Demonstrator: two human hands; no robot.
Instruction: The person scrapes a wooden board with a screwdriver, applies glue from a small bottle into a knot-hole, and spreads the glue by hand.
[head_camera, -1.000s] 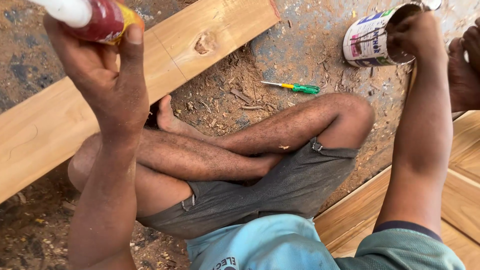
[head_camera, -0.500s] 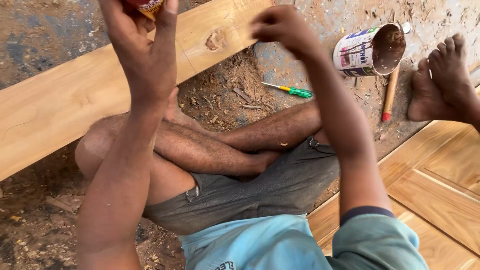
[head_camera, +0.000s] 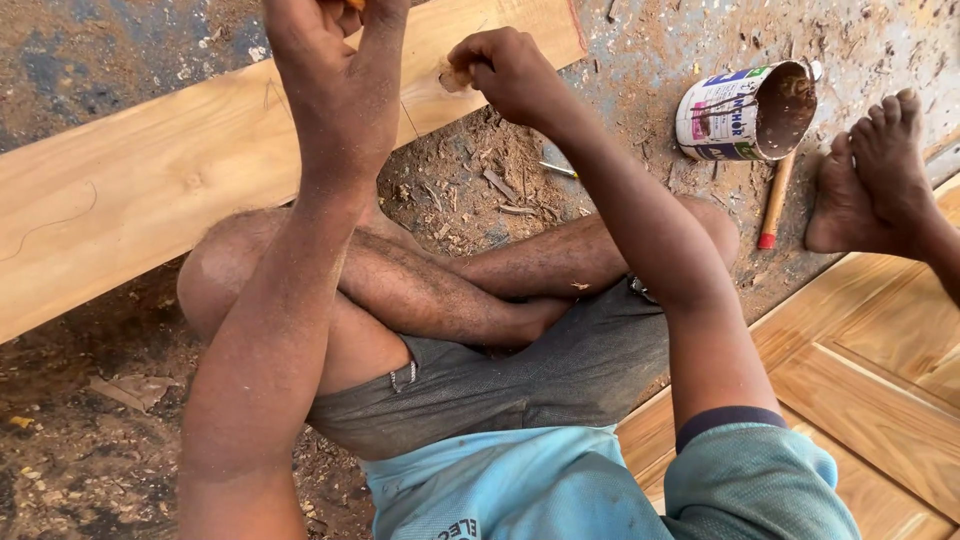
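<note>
Pale wood, a long plank (head_camera: 150, 190), runs from the left edge to the top centre of the frame, and my right hand (head_camera: 505, 70) hovers at its near edge with fingers (head_camera: 470, 62) curled tight, pinching a small tan scrap against a knot there. My left hand (head_camera: 335, 60) is raised at the top of the frame, closed on something orange mostly cut off. Upper right, a tipped tin can (head_camera: 745, 110) lies on the sawdusty floor.
</note>
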